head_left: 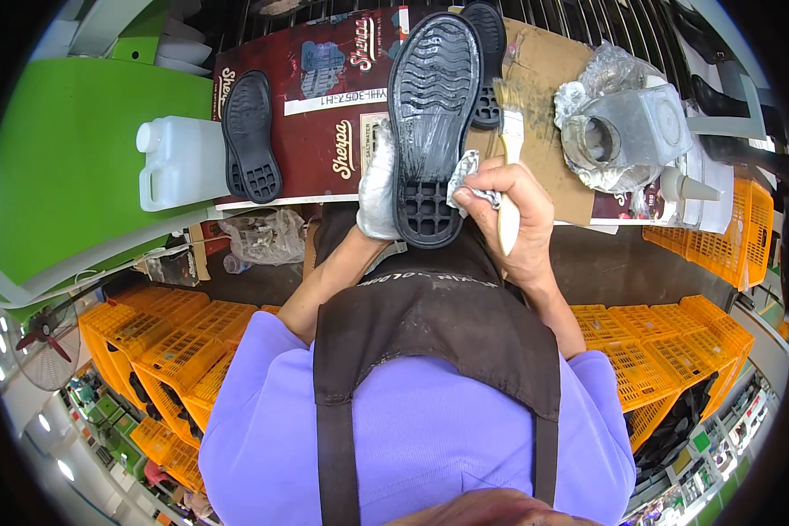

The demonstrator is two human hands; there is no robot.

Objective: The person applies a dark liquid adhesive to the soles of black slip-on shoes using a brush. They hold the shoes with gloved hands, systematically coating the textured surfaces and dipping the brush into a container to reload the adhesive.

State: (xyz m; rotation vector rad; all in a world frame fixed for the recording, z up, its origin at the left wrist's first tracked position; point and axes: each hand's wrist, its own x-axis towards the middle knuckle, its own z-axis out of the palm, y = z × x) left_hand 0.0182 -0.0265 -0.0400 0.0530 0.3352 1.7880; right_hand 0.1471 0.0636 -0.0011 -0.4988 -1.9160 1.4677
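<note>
A black shoe sole (434, 96) stands tilted up before me, wet-looking streaks across its wavy ridges and a square grid at its near end. My left hand (378, 188), in a white glove, grips it along the left edge; part of the fingers is hidden behind. At the sole's lower right, my right hand (522, 206) is closed around a flat paintbrush (512, 136), bristles pointing away from me. The same hand pinches a crumpled whitish wad (465, 180) that touches the sole's right edge by the grid; its material I cannot tell.
Black soles lie at left (252, 131) and behind the held one (486, 53), on a dark red cardboard sheet (311, 131) and brown cardboard (543, 66). A white jug (184, 162) stands left. Right are a plastic-wrapped clear container (622, 127) and a nozzle bottle (688, 188). Orange crates (666, 342) flank me.
</note>
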